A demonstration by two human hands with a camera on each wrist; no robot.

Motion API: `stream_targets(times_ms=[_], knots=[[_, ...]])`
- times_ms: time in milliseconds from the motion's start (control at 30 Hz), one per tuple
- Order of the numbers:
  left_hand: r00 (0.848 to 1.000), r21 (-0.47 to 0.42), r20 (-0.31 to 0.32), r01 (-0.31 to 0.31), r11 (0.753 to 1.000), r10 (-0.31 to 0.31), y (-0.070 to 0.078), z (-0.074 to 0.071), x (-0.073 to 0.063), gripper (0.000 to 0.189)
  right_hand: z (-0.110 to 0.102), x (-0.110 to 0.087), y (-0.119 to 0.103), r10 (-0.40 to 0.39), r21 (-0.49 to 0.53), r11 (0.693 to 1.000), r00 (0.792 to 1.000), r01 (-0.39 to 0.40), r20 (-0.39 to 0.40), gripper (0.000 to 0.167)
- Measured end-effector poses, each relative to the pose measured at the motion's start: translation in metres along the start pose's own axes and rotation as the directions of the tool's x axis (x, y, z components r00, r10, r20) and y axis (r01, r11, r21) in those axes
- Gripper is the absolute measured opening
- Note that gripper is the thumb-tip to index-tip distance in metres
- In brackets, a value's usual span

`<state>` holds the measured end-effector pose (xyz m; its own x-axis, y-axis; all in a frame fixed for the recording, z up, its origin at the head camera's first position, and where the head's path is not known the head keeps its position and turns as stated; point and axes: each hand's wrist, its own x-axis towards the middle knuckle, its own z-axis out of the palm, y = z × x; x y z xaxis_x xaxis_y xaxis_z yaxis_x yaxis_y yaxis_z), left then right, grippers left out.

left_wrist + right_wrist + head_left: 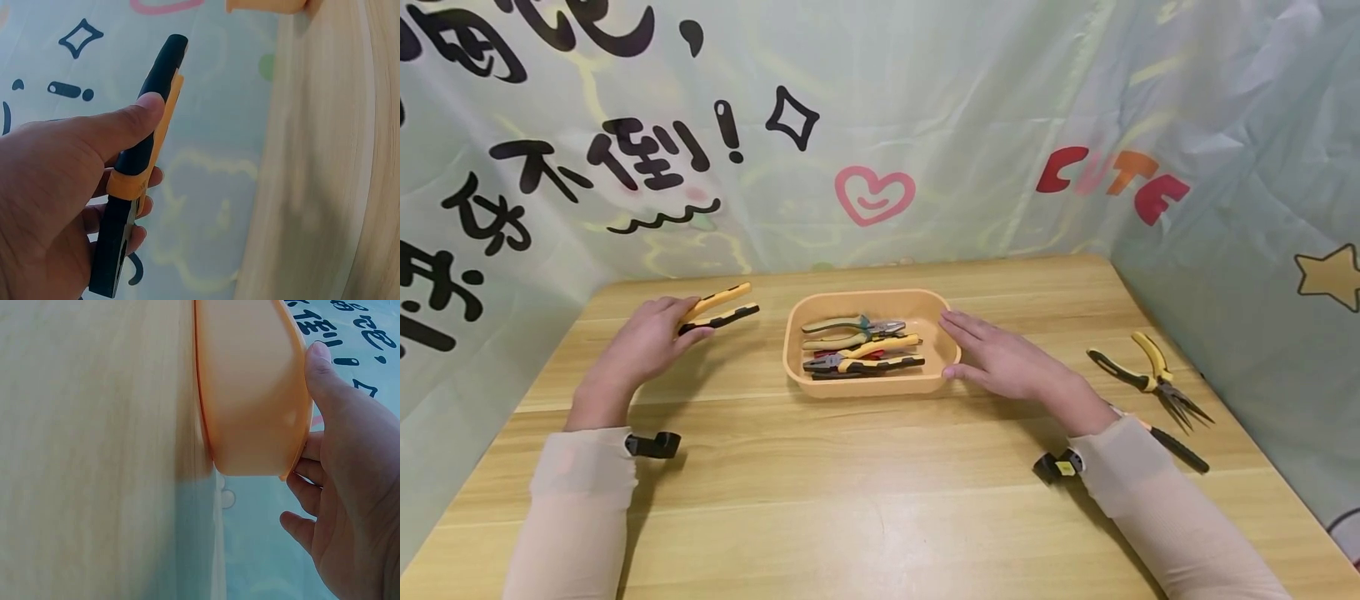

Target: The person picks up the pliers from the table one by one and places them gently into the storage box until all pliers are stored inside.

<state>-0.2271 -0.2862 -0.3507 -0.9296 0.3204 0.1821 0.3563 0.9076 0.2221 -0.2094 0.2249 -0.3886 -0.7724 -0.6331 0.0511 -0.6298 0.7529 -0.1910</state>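
My left hand (651, 333) holds a pair of pliers (722, 319) with yellow and black handles, left of the tray and raised above the table. The handles point toward the tray. In the left wrist view the thumb lies on one black handle (164, 75), and the dark head (109, 256) sits low by the curled fingers. My right hand (996, 354) touches the right end of an orange tray (943, 346), its fingers and thumb along the rim. Several pliers lie in the tray, among them a yellow-and-black pair (880, 364) and a green-and-beige pair (838, 325).
On the table's right side lie long-nose pliers (1150, 375) with yellow and black handles. A black-handled tool (1180, 450) is partly hidden behind the right forearm. A printed cloth (955, 125) hangs along the back and sides of the wooden table (820, 500).
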Motion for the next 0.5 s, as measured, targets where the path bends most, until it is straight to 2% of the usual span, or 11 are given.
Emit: stream_targets(times_ms=[500], knots=[[0.999, 0.004, -0.009, -0.035, 0.999, 0.035, 0.014, 0.002, 0.001, 0.058, 0.0, 0.0, -0.001, 0.008, 0.005, 1.0, 1.0, -0.008, 0.007, 0.088]])
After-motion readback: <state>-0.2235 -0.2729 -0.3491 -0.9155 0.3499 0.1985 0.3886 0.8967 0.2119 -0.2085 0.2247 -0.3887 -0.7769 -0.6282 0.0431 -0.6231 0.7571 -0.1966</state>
